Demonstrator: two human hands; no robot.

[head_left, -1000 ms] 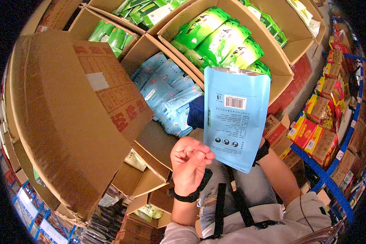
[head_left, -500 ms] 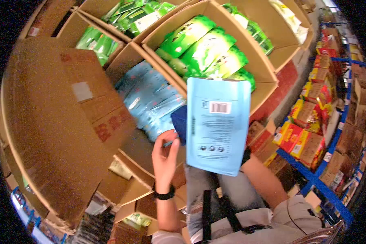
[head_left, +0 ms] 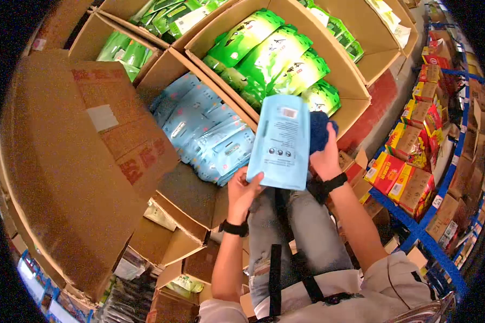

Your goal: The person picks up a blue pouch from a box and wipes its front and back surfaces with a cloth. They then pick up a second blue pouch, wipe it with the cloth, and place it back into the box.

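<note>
A light blue, flat rectangular plastic pouch (head_left: 280,148) lies between the two hands, its long axis running away from the body and its far end leaning slightly right. The left hand (head_left: 245,188) is nearer, pinching the near left corner with the thumb on top. The right hand (head_left: 326,156) grips a dark blue fabric cloth (head_left: 319,132) just beside the pouch's right edge; whether they touch is unclear. Patterned blue glossy pouches (head_left: 199,129) lie to the left, inside an open brown cardboard box (head_left: 186,185); its open top leaves room on that side.
</note>
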